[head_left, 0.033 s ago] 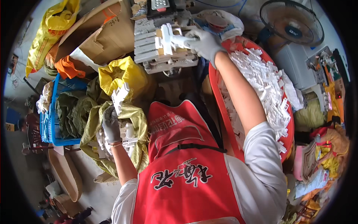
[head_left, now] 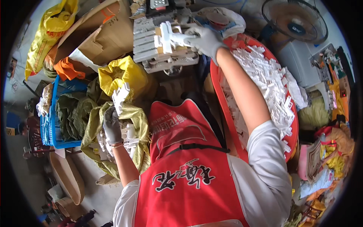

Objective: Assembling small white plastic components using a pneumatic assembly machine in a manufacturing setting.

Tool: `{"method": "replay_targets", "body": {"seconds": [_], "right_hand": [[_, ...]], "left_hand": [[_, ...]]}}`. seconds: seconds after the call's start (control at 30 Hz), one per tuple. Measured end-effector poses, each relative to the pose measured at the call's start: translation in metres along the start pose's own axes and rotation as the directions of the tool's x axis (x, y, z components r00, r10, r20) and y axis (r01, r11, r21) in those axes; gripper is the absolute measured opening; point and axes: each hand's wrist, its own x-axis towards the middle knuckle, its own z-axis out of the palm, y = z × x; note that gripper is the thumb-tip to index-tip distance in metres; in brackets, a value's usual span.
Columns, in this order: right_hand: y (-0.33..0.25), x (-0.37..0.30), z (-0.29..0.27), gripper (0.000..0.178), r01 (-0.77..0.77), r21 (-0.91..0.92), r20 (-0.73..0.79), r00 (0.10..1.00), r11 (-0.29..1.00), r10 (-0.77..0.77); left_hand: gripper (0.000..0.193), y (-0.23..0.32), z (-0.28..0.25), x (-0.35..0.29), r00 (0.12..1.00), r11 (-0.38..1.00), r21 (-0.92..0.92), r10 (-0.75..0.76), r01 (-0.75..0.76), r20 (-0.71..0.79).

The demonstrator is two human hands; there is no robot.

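My right hand (head_left: 206, 41), in a grey glove, grips the end of a branched white plastic part (head_left: 167, 38). That part rests on a small tan block on the slotted grey metal table (head_left: 145, 51) of a machine in front of me. My left hand (head_left: 112, 125), also gloved, is closed around the lower end of another white plastic part (head_left: 120, 97), which points upward. This hand is over an open olive woven sack (head_left: 141, 151) with several white parts (head_left: 130, 142) inside. The fingertips of both hands are partly hidden.
On my right stands a red tub (head_left: 217, 98) heaped with white parts (head_left: 266, 85). To the left are a yellow sack (head_left: 123, 77), a blue basket (head_left: 68, 143) and a cardboard box (head_left: 104, 41). A fan (head_left: 297, 28) stands at the far right.
The whole view has shifted slightly, so the machine and the far things sit a little further left and up. Both hands keep their grip on the white parts.
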Motion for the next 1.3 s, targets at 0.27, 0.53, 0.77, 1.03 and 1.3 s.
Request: {"method": "replay_targets", "body": {"seconds": [0.27,0.53,0.77,1.03,1.3], "right_hand": [[0.109,-0.066,-0.068,0.044,0.186,0.003,-0.109,0.977,0.983,-0.184],[0.293,-0.25,-0.076,0.04,-0.62,-0.607,-0.18,0.716,0.497,0.674],[0.326,-0.312,-0.027,0.051,-0.605,-0.674,-0.338,0.762,0.423,0.552],[0.333,-0.245,-0.035,0.057,-0.743,-0.605,-0.401,0.594,0.285,0.697],[0.269,-0.228,-0.085,0.047,-0.296,-0.294,-0.483,0.866,0.909,0.126]], "left_hand": [[0.031,-0.01,-0.054,-0.042,0.997,0.984,0.173,-0.023,0.035,-0.07],[0.031,-0.055,-0.129,-0.084,0.923,0.875,0.385,-0.156,0.294,-0.35],[0.026,-0.007,-0.053,-0.053,0.999,0.823,0.566,-0.026,0.04,-0.033],[0.024,0.03,0.007,-0.029,0.984,0.867,0.491,-0.007,-0.084,0.181],[0.022,-0.007,-0.033,-0.051,0.997,0.89,0.454,-0.06,0.036,0.038]]}}
